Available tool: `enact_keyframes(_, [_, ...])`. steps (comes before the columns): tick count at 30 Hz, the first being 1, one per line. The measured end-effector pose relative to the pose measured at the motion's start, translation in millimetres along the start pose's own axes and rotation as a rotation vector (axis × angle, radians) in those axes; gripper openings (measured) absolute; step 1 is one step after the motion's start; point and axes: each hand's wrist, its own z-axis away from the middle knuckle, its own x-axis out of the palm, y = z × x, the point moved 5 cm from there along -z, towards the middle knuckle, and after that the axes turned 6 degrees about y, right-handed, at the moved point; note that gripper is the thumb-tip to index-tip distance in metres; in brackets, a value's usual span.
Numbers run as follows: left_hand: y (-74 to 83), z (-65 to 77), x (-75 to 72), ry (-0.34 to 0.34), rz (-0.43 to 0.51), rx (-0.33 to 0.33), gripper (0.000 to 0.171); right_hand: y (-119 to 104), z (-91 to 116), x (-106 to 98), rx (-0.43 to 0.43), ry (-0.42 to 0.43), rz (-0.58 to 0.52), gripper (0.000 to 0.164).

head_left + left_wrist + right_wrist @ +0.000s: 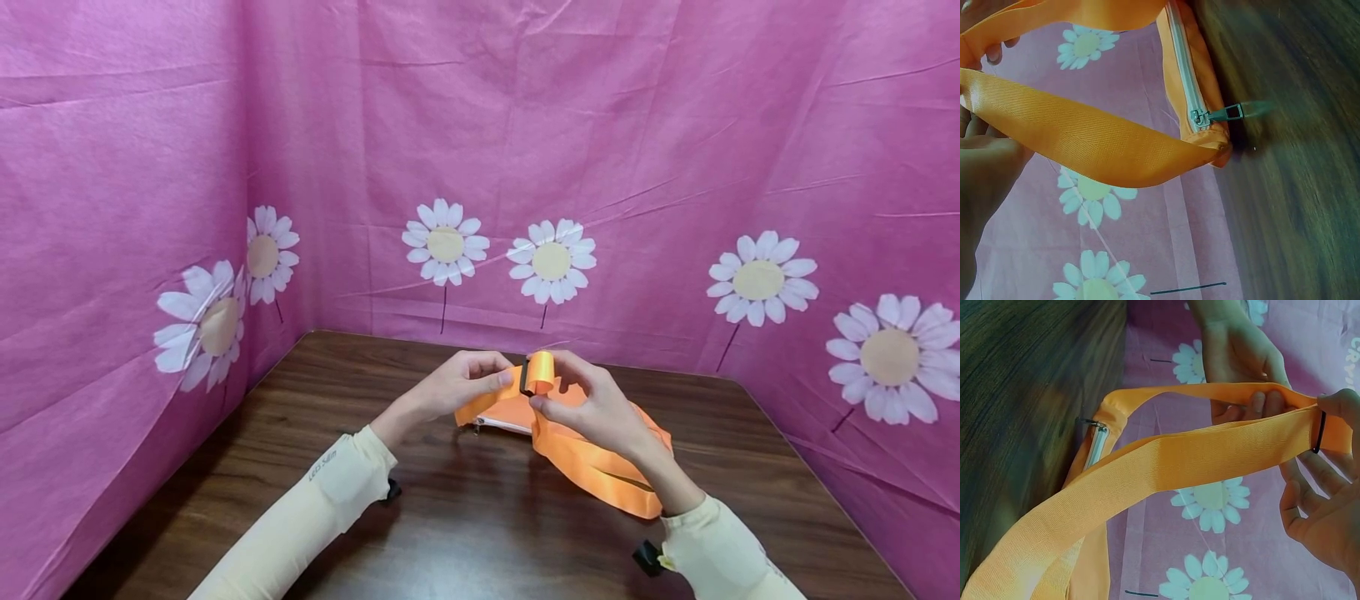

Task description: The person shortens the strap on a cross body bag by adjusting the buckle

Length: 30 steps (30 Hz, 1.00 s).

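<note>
An orange zip bag [510,407] lies on the table with its long orange strap [600,475] looping out toward the front right. Just above the bag, my left hand [461,383] pinches the strap between thumb and fingers, left of a black strap slider [524,377]. My right hand [596,408] holds the slider from the other side, thumb and fingers at its ends. A short loop of strap [542,371] stands out from the slider near the right fingers. In the left wrist view, the bag's white zipper [1185,69] ends at a dark metal pull [1227,113].
The dark wood table [360,533] extends around the bag. Pink cloth [480,125] printed with white daisies hangs behind the table and on both sides. A small black piece [648,558] sits at the right wrist, by the cream sleeve [716,550].
</note>
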Motion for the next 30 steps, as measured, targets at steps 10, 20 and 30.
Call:
enact_keyframes(10, [1.5, -1.6, 9.6, -0.014, 0.104, 0.016, 0.020, 33.5, 1.2, 7.0, -0.018, -0.050, 0.005, 0.047])
enact_keyframes(20, [-4.2, -2.3, 5.8, 0.009, 0.043, -0.052, 0.030, 29.7, -0.5, 4.2, -0.049, -0.028, 0.000, 0.046])
enact_keyframes(30, [-14.4, -2.8, -1.3, -0.010, -0.028, -0.038, 0.027, 18.2, 0.4, 0.7, -0.023, -0.004, 0.003, 0.049])
